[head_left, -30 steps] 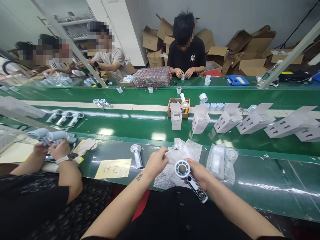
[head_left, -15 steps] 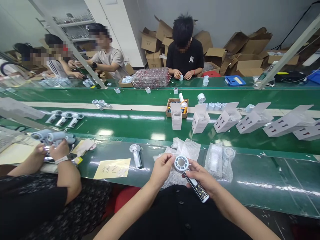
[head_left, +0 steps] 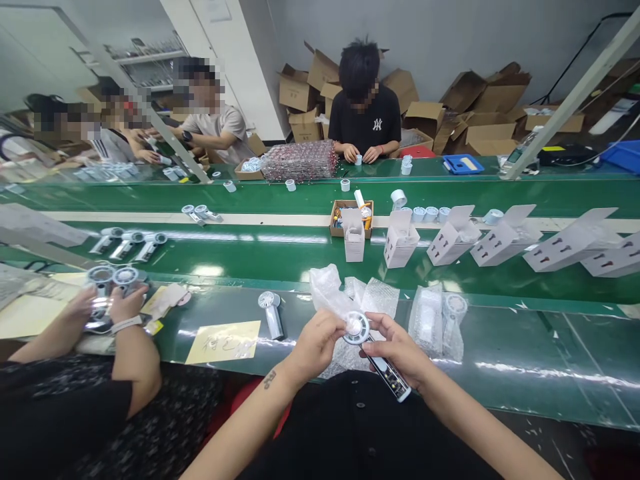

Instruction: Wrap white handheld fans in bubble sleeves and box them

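Note:
A light-blue and silver handheld fan (head_left: 357,328) is in front of my chest, its round head up and its handle slanting down right. My right hand (head_left: 395,343) grips it around the neck and upper handle. The fingers of my left hand (head_left: 323,337) are pinched together at the left rim of the head; whether they also hold wrap is hard to see. Behind the fan lies crumpled bubble wrap (head_left: 383,297), one piece standing up to the left. To the right, another fan (head_left: 455,310) lies in clear wrap. A bare fan (head_left: 271,313) lies left of my hands.
Open white boxes (head_left: 355,247) stand in a row on the green conveyor (head_left: 280,257). A small carton (head_left: 336,223) of parts is behind them. A yellow paper sign (head_left: 223,343) lies at left, beside a co-worker's hands (head_left: 125,307) holding fans. Other people work across the line.
A bubble wrap piece now rises to the left behind my left hand. That hand has turned, showing the wrist. The co-worker at left has tilted two fans upright.

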Available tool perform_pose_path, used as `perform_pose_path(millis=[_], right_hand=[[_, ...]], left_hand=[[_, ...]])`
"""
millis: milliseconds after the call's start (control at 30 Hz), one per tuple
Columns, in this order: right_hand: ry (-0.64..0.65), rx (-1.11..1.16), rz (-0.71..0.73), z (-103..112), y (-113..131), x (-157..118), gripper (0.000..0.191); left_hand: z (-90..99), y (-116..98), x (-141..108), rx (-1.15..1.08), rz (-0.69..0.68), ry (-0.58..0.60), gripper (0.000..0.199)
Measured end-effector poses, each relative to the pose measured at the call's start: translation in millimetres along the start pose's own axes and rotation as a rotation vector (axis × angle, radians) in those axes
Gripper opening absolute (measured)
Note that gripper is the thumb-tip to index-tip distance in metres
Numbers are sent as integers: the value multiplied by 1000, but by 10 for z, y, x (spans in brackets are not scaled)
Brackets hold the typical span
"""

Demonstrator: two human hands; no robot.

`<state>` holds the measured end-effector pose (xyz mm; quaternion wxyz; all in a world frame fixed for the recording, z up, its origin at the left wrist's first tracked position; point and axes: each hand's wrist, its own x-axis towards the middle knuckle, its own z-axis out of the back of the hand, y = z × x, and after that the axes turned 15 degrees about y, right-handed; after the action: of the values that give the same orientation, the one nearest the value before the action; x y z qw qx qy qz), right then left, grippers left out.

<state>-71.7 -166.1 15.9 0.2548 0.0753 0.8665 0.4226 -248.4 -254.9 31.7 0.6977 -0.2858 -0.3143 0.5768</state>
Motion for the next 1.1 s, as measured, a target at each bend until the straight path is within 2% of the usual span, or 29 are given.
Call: perform_pose_path(millis=[100, 167, 267, 300, 333, 400, 467, 500, 633, 733, 800, 867, 933, 1000, 1100], right_hand=[[-9, -123, 34, -64, -56, 1, 54], [11, -276, 58, -84, -63, 7, 47], [35, -302, 103, -58, -24, 6, 50], [42, -229, 125, -43, -3, -1, 57], [57, -137, 139, -30, 18, -10, 64], [103, 58, 128, -15, 49, -27, 74], [152, 212, 84, -21, 57, -34, 70], [171, 268, 62, -29, 51, -32, 65], [156, 377, 2, -56, -29, -10, 44], [99, 323, -20, -53, -96, -16, 39], [73, 252, -37, -50, -115, -29, 43], [40, 208, -37, -55, -106, -42, 50], [-6, 202, -23, -72, -74, -54, 60], [-32, 209, -21, -95, -30, -65, 64], [-65, 231, -26, -123, 17, -77, 60]], left_hand=[[-66, -106, 0, 258, -104, 54, 21], [-109, -169, 81, 395, -166, 139, 21], [-91, -209, 205, 437, -204, 252, 20], [-71, -202, 216, 386, -205, 244, 18], [-52, -186, 208, 319, -192, 183, 16], [-43, -128, 149, 161, -104, -49, 19], [-78, -49, 82, -47, 38, -229, 34], [-104, -8, 63, -179, 106, -251, 38], [-163, 118, 114, -673, 256, -174, 38], [-124, 175, 182, -923, 344, -169, 38], [-97, 195, 191, -977, 414, -124, 34], [-96, 179, 168, -824, 474, -96, 23], [-123, 111, 117, -533, 460, -131, 17], [-173, 10, 44, -249, 315, -146, 15], [-263, -108, -71, 12, 74, -70, 18]])
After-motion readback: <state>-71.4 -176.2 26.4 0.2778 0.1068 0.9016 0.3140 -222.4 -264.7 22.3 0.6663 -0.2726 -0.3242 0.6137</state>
